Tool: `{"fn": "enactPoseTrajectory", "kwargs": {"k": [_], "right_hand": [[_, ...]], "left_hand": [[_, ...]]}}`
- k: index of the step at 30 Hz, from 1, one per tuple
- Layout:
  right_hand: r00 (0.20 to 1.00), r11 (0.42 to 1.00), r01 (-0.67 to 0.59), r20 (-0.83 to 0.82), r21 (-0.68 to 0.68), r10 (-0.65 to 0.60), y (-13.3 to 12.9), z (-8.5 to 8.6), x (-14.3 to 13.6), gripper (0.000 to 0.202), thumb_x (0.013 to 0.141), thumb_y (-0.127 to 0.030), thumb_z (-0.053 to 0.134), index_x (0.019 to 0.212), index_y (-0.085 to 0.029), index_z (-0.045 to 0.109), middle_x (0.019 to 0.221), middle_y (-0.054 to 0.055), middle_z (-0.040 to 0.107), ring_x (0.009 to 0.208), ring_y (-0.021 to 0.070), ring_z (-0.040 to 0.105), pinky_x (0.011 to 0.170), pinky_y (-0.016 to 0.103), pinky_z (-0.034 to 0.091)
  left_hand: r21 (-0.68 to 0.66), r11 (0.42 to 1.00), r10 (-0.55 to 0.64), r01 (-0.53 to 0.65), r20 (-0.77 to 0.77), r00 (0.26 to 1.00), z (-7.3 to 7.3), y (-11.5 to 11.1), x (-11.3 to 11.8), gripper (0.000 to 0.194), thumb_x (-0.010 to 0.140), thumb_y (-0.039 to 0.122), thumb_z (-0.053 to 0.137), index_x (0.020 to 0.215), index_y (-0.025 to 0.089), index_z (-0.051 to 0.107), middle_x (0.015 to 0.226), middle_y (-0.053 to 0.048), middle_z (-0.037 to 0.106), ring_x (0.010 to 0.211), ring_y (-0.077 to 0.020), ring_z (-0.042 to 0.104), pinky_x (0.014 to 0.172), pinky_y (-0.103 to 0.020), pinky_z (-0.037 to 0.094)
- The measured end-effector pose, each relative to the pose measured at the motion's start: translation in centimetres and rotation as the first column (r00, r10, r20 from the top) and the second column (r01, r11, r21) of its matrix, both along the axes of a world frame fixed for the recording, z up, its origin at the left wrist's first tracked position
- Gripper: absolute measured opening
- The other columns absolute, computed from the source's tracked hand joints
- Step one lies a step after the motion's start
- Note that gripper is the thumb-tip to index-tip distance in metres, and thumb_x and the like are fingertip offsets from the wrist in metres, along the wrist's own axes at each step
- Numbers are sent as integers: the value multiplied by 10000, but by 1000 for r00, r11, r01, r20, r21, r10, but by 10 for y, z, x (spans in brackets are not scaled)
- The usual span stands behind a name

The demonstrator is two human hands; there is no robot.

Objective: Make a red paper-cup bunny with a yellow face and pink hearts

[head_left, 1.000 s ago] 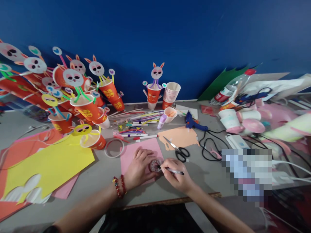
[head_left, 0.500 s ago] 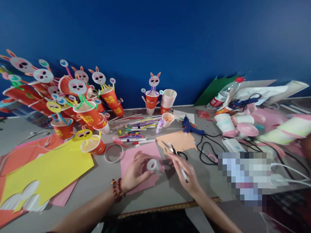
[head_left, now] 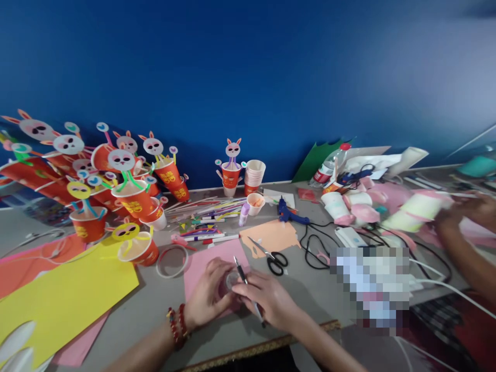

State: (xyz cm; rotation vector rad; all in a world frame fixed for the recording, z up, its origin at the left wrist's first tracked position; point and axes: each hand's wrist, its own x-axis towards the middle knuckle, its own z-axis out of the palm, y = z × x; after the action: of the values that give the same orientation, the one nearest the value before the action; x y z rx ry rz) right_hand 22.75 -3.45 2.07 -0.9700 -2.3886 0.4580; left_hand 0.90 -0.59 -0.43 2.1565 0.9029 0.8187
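Observation:
My left hand (head_left: 211,292) is curled round a small clear roll (head_left: 231,280), which looks like tape, over the pink paper (head_left: 194,258). A pen (head_left: 241,269) lies in the grip of my right hand (head_left: 267,297), its tip pointing up and away. The fingers of both hands meet at the roll. Black-handled scissors (head_left: 273,259) rest partly on an orange paper sheet (head_left: 277,235), beyond my right hand. A red beaded bracelet circles my left wrist.
Rabbit-faced paper cups (head_left: 134,199) crowd the left above yellow paper (head_left: 77,289). Stacked cups (head_left: 253,175), markers and a blue glue gun (head_left: 289,213) stand farther back. Another person's hands (head_left: 461,212) are at the right beside pink and white cups (head_left: 420,209).
My right hand has moved left against the roll, with the pen now tip-up. The view has turned right, and another person's hands have come into sight.

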Motion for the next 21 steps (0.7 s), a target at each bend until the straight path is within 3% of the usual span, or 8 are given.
{"fn": "enactPoseTrajectory", "kwargs": {"k": [2,5,8,9,12,15,17,21], "right_hand": [[1000,999,31,-3,-9,-31,2,3,7,213,901,-122,533,1052,-210,655,828,52,687,758,179,634,675,253,499],[978,977,202,-74,71,-197,17,5,27,170,916,-143,544,1022,-215,655,865,71,700,798,196,653,735,289,514],[891,871,454,-126,190,-437,46,0,52,142,930,-196,543,1013,-198,658,953,129,708,835,238,664,777,354,530],[878,850,479,-106,219,-468,56,-4,59,167,936,-195,523,1030,-190,661,975,142,708,857,253,667,800,383,531],[915,893,400,-39,205,-401,79,-17,72,265,907,-113,486,1074,-192,677,1009,132,715,924,254,677,783,365,549],[950,937,304,17,174,-312,83,-23,77,359,894,-102,489,1192,-225,646,1056,107,715,967,241,675,790,344,557],[940,928,332,26,169,-341,78,-21,81,437,930,-103,425,1325,-239,556,1189,118,666,1092,248,631,874,372,536],[880,885,408,162,224,-447,72,-17,96,520,928,-94,423,1416,-271,466,1242,113,627,1155,269,587,913,392,519]], "left_hand": [[-15,999,34,-34,-1,999,-2,-1,-1,546,855,334,614,1360,236,430,1304,-134,574,1232,-306,520,1049,-517,440],[-28,995,91,-91,23,996,-5,0,-3,575,879,327,600,1404,247,377,1388,-133,500,1300,-290,463,1063,-484,447],[-48,993,111,-109,34,993,-5,1,-3,456,908,274,552,1352,259,450,1378,-118,497,1296,-262,469,1036,-430,487],[-51,993,112,-110,33,993,-5,1,-2,424,909,253,541,1329,260,478,1367,-116,503,1285,-255,479,1018,-412,503],[-22,993,118,-118,7,993,-5,1,0,415,891,208,547,1301,263,519,1340,-108,522,1257,-250,502,1016,-407,503],[32,991,133,-132,-22,991,-4,1,1,414,876,200,568,1285,255,540,1298,-105,559,1230,-252,520,1033,-429,481],[52,989,141,-140,-23,990,-3,1,1,386,877,191,562,1259,242,559,1259,-104,586,1203,-246,540,1023,-425,485],[83,988,134,-132,-28,991,-2,1,1,325,874,184,550,1191,232,603,1185,-96,624,1140,-238,573,973,-412,511]]}}
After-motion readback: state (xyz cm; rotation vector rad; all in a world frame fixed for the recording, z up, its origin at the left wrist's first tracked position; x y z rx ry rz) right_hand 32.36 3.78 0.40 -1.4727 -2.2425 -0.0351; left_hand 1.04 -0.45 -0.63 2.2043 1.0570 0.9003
